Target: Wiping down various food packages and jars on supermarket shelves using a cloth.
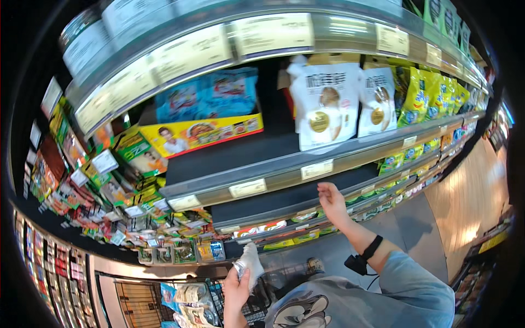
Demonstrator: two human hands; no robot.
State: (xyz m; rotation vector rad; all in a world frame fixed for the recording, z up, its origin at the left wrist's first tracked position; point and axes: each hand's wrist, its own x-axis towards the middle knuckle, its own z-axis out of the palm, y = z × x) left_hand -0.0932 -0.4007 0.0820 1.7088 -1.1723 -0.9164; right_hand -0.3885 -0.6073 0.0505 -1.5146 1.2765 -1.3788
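My left hand (237, 283) grips a crumpled white cloth or bag (251, 262) low in the view, above a wire shopping cart (262, 305). Its exact kind is not plain. My right hand (331, 201) hovers in front of a lower shelf with nothing visible in it, its fingers loosely bent and apart. Above that hand, white stand-up pouches (328, 106) with printed fronts stand on a shelf. To their left is a yellow display box (209, 135) with blue packets (207, 96) in it.
Yellow-green bags (422, 96) line the shelf at right. Small packets hang from a rack of hooks (108, 184) on the left. Large tubs (139, 20) stand on the shelf above. The cart holds several packages (192, 305). A can (315, 265) sits near the shelf base.
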